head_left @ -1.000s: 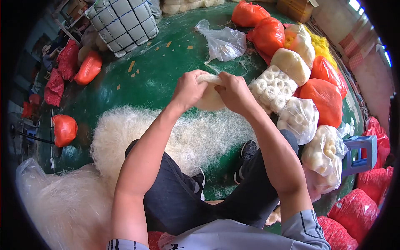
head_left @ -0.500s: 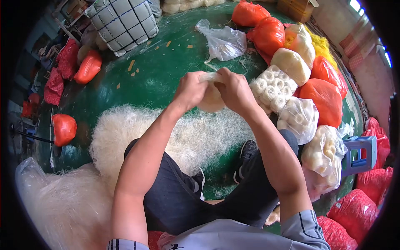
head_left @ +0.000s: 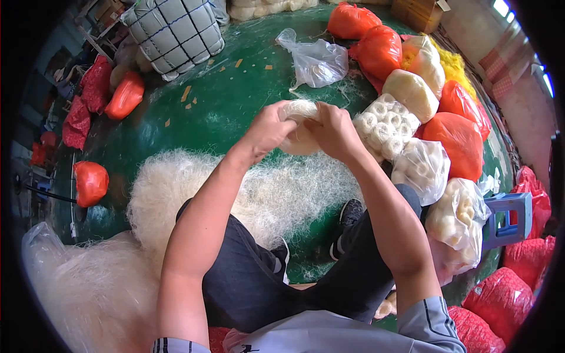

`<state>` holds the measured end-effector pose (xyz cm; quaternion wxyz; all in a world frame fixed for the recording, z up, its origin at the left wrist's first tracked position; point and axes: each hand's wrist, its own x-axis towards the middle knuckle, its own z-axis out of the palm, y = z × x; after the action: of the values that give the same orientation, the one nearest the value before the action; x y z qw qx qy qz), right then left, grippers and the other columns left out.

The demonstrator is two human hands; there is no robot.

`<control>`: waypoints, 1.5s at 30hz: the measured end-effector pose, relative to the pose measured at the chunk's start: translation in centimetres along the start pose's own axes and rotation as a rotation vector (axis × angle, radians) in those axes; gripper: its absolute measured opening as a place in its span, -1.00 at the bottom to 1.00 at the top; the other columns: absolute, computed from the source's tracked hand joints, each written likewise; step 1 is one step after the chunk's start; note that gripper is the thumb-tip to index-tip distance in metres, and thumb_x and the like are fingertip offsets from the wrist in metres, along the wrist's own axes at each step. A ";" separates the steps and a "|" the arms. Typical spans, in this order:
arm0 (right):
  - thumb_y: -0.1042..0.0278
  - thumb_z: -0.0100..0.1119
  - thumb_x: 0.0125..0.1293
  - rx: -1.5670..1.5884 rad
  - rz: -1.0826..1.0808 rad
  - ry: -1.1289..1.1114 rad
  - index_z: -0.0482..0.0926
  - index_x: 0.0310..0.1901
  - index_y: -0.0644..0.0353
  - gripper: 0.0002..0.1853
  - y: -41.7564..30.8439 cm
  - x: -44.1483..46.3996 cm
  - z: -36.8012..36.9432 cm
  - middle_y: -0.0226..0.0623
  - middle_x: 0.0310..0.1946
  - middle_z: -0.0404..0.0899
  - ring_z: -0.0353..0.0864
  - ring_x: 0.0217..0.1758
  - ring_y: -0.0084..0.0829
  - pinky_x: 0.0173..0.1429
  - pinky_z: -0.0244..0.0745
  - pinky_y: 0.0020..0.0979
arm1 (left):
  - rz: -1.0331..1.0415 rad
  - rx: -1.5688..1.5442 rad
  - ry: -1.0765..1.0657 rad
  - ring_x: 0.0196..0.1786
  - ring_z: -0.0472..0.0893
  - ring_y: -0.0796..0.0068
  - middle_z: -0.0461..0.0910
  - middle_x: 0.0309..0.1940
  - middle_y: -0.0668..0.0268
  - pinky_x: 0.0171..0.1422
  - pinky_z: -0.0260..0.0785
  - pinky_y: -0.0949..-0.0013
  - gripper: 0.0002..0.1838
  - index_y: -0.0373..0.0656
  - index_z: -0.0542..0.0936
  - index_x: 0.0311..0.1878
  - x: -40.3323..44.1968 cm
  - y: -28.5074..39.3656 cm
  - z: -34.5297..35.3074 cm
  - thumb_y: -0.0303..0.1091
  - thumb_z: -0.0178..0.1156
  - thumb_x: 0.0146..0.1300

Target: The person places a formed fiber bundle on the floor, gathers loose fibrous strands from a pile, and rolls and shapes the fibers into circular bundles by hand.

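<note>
Both hands are raised in front of me around a pale fibre ring. My left hand (head_left: 268, 130) has its fingers closed on the left side of the fibre ring (head_left: 300, 110). On the right side, my right hand (head_left: 333, 128) pinches the same ring, its fingertips partly hidden. A rounded cream piece (head_left: 299, 142) shows just below the ring, between the hands; whether it is joined to the ring I cannot tell. Beneath my forearms, a heap of loose whitish fibre (head_left: 276, 191) spreads over the green floor.
A clear plastic bag (head_left: 318, 63) lies beyond my hands. To the right are a bag of white rolls (head_left: 385, 126), several orange bags (head_left: 453, 144) and a blue stool (head_left: 511, 217). A strapped grey bale (head_left: 173, 35) stands at the upper left, and more fibre (head_left: 106, 288) lies at the lower left.
The fibre between my hands was a narrow twisted band and now shows as a wider, rounder ring. My left fingers have shifted on it; both arms are nearly where they were.
</note>
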<state>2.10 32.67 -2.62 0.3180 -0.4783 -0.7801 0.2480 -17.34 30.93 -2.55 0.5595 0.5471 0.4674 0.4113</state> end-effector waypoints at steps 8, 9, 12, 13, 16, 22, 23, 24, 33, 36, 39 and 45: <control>0.52 0.22 0.26 -0.160 -0.262 0.061 0.56 -0.16 0.33 -0.86 -0.9 -0.2 -0.3 0.15 -0.34 0.71 0.74 -0.13 0.19 -0.02 0.62 0.07 | 0.037 0.251 -0.036 0.11 0.65 0.55 0.69 0.12 0.28 0.25 0.53 0.37 -0.42 -0.18 0.47 0.46 -0.9 2.5 0.4 -0.48 0.30 0.39; 0.50 0.24 0.26 -0.178 -0.295 0.080 0.59 -0.12 0.34 -0.82 -0.5 0.0 -0.1 0.17 -0.28 0.72 0.75 -0.11 0.18 0.00 0.63 0.03 | 0.096 0.144 -0.123 0.08 0.66 0.56 0.71 0.07 0.31 0.23 0.54 0.37 -0.58 -0.21 0.59 0.34 -0.2 1.0 0.3 -0.48 0.30 0.43; 0.47 0.27 0.24 0.050 -0.015 0.128 0.63 -0.08 0.35 -0.76 -1.0 0.0 -0.5 0.22 -0.19 0.72 0.75 -0.09 0.18 0.00 0.65 -0.04 | 0.008 0.222 -0.065 0.04 0.68 0.57 0.73 0.03 0.31 0.21 0.55 0.37 -0.72 -0.26 0.68 0.19 0.4 0.1 -0.7 -0.49 0.28 0.46; 0.40 0.32 0.26 0.071 0.049 0.125 0.66 0.01 0.35 -0.69 -0.4 0.2 -0.5 0.13 -0.18 0.77 0.81 -0.13 0.02 -0.02 0.68 -0.13 | 0.017 0.146 -0.045 0.04 0.69 0.57 0.74 0.02 0.31 0.20 0.55 0.37 -0.73 -0.27 0.68 0.18 0.5 0.0 -0.7 -0.49 0.28 0.46; 0.34 0.34 0.30 0.535 0.354 -0.054 0.67 0.06 0.33 -0.66 0.6 0.3 0.9 -0.03 -0.24 0.79 0.82 -0.20 -0.21 -0.05 0.68 -0.17 | 0.029 -0.052 0.032 0.03 0.70 0.55 0.75 0.02 0.30 0.19 0.57 0.37 -0.74 -0.30 0.69 0.15 0.6 -0.7 -0.2 -0.50 0.27 0.45; 0.28 0.41 0.30 0.133 0.099 0.036 0.70 0.04 0.32 -0.64 1.2 0.4 0.4 -0.02 -0.23 0.79 0.83 -0.21 -0.20 -0.08 0.67 -0.14 | 0.048 -0.031 0.095 0.06 0.71 0.52 0.75 0.05 0.27 0.21 0.57 0.37 -0.71 -0.30 0.67 0.19 -0.3 1.1 0.8 -0.51 0.28 0.44; 0.28 0.42 0.29 -0.038 0.029 0.049 0.70 0.02 0.32 -0.64 0.6 0.3 -0.3 0.00 -0.22 0.80 0.84 -0.18 -0.17 -0.07 0.67 -0.13 | 0.078 -0.009 0.078 0.06 0.71 0.51 0.75 0.06 0.26 0.21 0.56 0.37 -0.71 -0.30 0.67 0.19 -0.6 1.5 0.9 -0.51 0.27 0.44; 0.28 0.43 0.27 -0.029 0.015 0.029 0.70 0.00 0.33 -0.65 0.1 0.3 -0.6 0.03 -0.22 0.79 0.84 -0.16 -0.13 -0.06 0.66 -0.12 | 0.108 0.013 0.063 0.07 0.71 0.51 0.74 0.06 0.25 0.21 0.56 0.37 -0.70 -0.30 0.67 0.20 -0.7 1.6 0.9 -0.52 0.26 0.45; 0.25 0.51 0.16 0.321 0.173 -0.038 0.69 -0.10 0.36 -0.62 0.3 0.3 0.3 0.07 -0.27 0.77 0.83 -0.14 -0.05 -0.05 0.66 -0.14 | 0.032 -0.215 0.073 0.06 0.73 0.46 0.75 0.05 0.21 0.25 0.57 0.33 -0.68 -0.35 0.65 0.20 -0.1 0.9 0.1 -0.56 0.13 0.43; 0.25 0.51 0.15 0.174 0.115 -0.053 0.70 -0.09 0.37 -0.60 -1.1 0.1 -0.8 0.07 -0.26 0.77 0.83 -0.14 -0.09 -0.04 0.66 -0.16 | 0.000 -0.228 0.004 0.07 0.72 0.46 0.74 0.06 0.19 0.24 0.57 0.32 -0.68 -0.34 0.66 0.18 -0.6 1.5 0.4 -0.55 0.11 0.42; 0.26 0.52 0.12 0.245 0.191 0.082 0.69 -0.04 0.37 -0.57 -1.7 0.2 -0.5 0.06 -0.21 0.78 0.84 -0.12 -0.11 -0.02 0.67 -0.17 | 0.041 -0.291 0.070 0.08 0.71 0.45 0.74 0.05 0.19 0.23 0.57 0.30 -0.68 -0.33 0.66 0.16 -0.5 0.7 0.7 -0.54 0.10 0.41; 0.35 0.47 0.12 0.562 0.289 0.038 0.71 0.02 0.39 -0.57 0.1 0.1 1.8 -0.06 -0.18 0.80 0.82 -0.13 -0.28 0.00 0.68 -0.25 | 0.001 -0.453 0.177 0.09 0.70 0.38 0.72 0.03 0.19 0.25 0.56 0.23 -0.66 -0.30 0.66 0.16 -0.4 -0.1 1.7 -0.40 0.16 0.39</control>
<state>0.81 32.60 -3.87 0.4139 -0.4821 -0.5991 0.4873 -15.80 30.10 -2.73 0.6247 0.3699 0.4101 0.5520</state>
